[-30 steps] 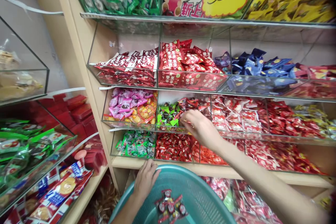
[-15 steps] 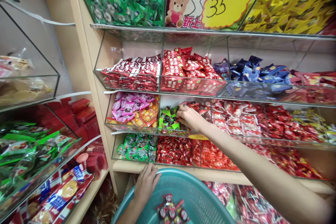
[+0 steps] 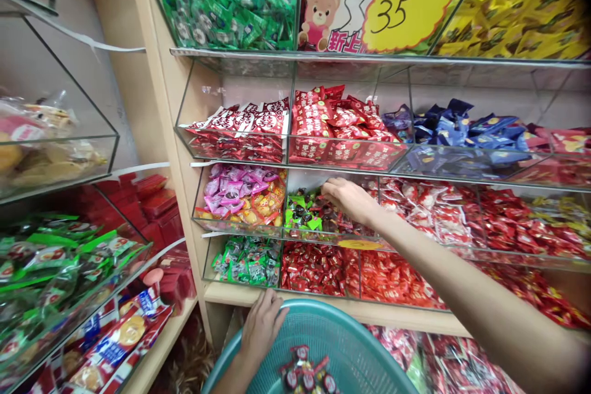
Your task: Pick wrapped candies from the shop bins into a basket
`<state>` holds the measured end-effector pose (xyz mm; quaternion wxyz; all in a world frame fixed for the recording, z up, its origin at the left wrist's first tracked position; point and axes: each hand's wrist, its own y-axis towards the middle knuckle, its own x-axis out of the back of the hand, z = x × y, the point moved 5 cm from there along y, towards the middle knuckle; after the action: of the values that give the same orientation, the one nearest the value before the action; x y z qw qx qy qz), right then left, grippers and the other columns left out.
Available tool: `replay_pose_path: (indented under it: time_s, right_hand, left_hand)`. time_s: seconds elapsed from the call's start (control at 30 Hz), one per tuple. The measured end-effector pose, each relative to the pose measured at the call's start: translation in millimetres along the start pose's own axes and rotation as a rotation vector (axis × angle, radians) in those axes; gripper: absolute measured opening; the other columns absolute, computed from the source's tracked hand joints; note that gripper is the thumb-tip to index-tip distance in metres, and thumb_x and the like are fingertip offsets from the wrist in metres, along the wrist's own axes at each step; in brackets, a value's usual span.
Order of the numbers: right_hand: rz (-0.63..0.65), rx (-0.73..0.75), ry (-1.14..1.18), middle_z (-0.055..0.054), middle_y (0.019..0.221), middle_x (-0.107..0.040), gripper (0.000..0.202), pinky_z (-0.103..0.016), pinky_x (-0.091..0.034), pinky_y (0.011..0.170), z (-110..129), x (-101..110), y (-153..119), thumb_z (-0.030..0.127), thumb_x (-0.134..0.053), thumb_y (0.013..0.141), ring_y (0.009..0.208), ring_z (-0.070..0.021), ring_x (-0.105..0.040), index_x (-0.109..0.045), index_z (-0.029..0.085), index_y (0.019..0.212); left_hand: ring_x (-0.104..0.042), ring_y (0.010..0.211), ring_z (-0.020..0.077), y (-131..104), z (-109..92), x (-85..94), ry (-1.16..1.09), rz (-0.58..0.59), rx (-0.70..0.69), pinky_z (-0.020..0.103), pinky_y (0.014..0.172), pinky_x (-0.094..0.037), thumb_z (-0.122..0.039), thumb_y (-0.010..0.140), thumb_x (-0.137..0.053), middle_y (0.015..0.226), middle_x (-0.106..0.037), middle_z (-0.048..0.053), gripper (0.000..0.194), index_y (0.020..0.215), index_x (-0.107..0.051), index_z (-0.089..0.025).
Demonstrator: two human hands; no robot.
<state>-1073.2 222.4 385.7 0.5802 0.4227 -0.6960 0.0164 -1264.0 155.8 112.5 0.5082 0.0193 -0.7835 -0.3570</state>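
My right hand (image 3: pixel 345 196) reaches into the third-row clear bin, its fingers curled downward over dark-wrapped candies (image 3: pixel 331 217). Whatever the fingertips pinch is hidden behind the hand. Beside them in the same bin lie candies in bright green wrappers (image 3: pixel 302 212). Below, my left hand (image 3: pixel 263 323) holds the rim of a teal plastic basket (image 3: pixel 364 351), fingers laid over its far left edge. Several dark, red-ended wrapped candies (image 3: pixel 307 375) lie on the basket's bottom.
Clear-fronted bins of wrapped sweets fill the wooden shelves. Purple candies (image 3: pixel 226 194) sit left of my right hand, red-and-white ones (image 3: pixel 425 209) to its right. A yellow price tag (image 3: pixel 406 9) hangs above. Left, a side shelf holds green packets (image 3: pixel 50 252). A wooden upright (image 3: pixel 161 104) divides them.
My right hand has lifted slightly and shifted right relative to the green candies, uncovering more of the dark ones. The view has shifted a little left. My left hand stays on the basket rim.
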Motion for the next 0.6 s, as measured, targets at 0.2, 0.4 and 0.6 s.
replay_pose_path:
  time_s: [0.2,0.4,0.6]
  right_hand:
    - [-0.130,-0.062,0.119,-0.005,0.082,-0.059,0.015,-0.026,-0.037,0.067,-18.0,5.2,-10.2,0.018,-0.040,0.094,0.078,-0.0182,-0.053,-0.050,0.019,0.083]
    - [-0.318,-0.090,0.272,-0.006,0.085,-0.059,0.009,-0.031,-0.041,0.071,-9.5,19.2,-36.1,0.020,-0.043,0.092,0.080,-0.0202,-0.053,-0.050,0.020,0.086]
    - [-0.355,-0.072,0.624,-0.006,0.092,-0.060,0.007,-0.032,-0.044,0.078,53.2,33.6,-96.5,0.020,-0.045,0.093,0.087,-0.0181,-0.056,-0.052,0.020,0.092]
  left_hand:
    - [-0.056,0.084,0.0189,-0.2,-1.1,0.4,0.012,0.010,0.001,0.031,0.073,-0.049,-0.028,0.091,-0.042,0.086,-0.053,0.005,0.016,0.086,-0.055,-0.020]
    - [-0.055,0.085,0.0187,2.4,-2.8,0.5,0.021,0.035,0.004,0.030,0.073,-0.048,-0.028,0.092,-0.042,0.087,-0.053,0.005,0.017,0.086,-0.055,-0.019]
    - [-0.053,0.085,0.0177,3.6,-6.1,0.9,0.034,0.054,-0.003,0.030,0.075,-0.046,-0.029,0.092,-0.042,0.087,-0.052,0.005,0.019,0.085,-0.056,-0.019]
